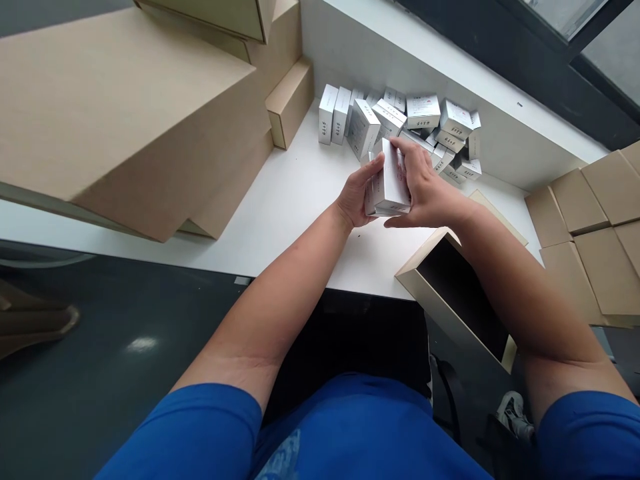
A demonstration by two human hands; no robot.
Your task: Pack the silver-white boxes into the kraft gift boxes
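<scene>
Between my two hands are small white boxes (393,179), at least two, held together just above the white table (305,193). My left hand (357,190) wraps around their left side, with the thumb along the top edge. From the right, my right hand (427,183) grips them, fingers over the far edge and thumb beneath the near one. Behind my hands, several more white boxes (364,127) with dark print stand and lie in a loose pile. An open carton (453,310) with a dark inside is by my right forearm, jutting past the table's near edge.
Large brown cartons (165,120) are stacked on the left, beside a narrow brown box (291,100). Several brown boxes (575,267) stand in rows at the right. A raised white ledge (450,60) runs along the back. A shoe (514,415) shows on the floor.
</scene>
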